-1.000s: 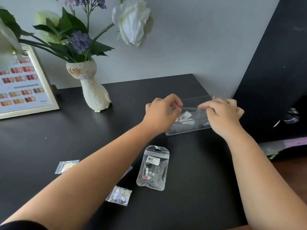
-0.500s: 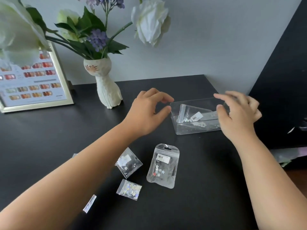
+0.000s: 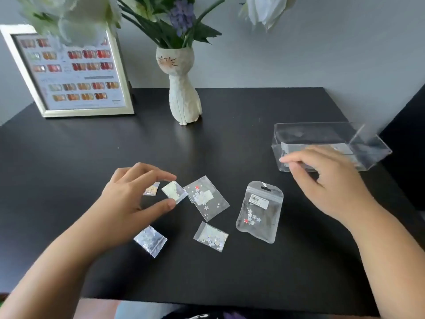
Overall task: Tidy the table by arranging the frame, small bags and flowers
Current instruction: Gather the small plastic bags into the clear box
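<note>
Head view: left hand [image 3: 128, 196] pinches small glittery clear bag [image 3: 174, 191]; right hand [image 3: 328, 180] loose.

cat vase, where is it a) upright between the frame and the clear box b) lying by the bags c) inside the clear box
a: the cat vase stands upright on the table, frame on one side, clear box on the other.

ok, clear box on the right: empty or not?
Not empty. Through the front wall of the clear box a small bag shows, just beyond the right hand. How many inside: cannot tell.
</note>
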The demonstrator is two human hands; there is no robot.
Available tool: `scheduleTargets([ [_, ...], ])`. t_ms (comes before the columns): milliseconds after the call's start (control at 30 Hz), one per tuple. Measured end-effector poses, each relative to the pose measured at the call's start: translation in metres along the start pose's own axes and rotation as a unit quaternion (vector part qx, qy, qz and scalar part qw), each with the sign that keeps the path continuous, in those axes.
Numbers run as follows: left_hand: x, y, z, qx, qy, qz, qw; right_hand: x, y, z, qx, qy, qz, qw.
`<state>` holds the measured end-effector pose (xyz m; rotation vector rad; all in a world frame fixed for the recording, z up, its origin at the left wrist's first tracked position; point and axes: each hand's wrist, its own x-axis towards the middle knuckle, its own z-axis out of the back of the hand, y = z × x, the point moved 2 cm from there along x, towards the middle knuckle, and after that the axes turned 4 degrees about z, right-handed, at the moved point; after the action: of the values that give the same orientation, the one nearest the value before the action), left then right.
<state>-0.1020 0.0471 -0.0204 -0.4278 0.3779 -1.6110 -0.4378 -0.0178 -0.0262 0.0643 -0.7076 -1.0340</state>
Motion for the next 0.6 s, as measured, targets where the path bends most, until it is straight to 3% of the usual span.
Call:
scheduleTargets([
  [100, -0.024, 0.007, -0.003, 0.016, 0.010, 0.030, 0.999, -0.015, 0.016, -0.015, 0.059, 0.152, -0.082, 0.983],
  [200, -0.033, 0.004, -0.014, 0.029, 0.043, 0.031, 0.998, -0.032, 0.020, -0.026, 0.023, 0.277, -0.152, 0.948],
  [400, -0.011, -0.014, -0.041, 0.066, 0.080, -0.032, 0.994, -0.029, 0.044, -0.037, -0.059, 0.276, -0.131, 0.951],
  [600, 0.028, -0.029, -0.055, 0.105, 0.169, -0.032, 0.980, -0.022, 0.054, -0.034, 0.085, 0.248, -0.140, 0.955],
])
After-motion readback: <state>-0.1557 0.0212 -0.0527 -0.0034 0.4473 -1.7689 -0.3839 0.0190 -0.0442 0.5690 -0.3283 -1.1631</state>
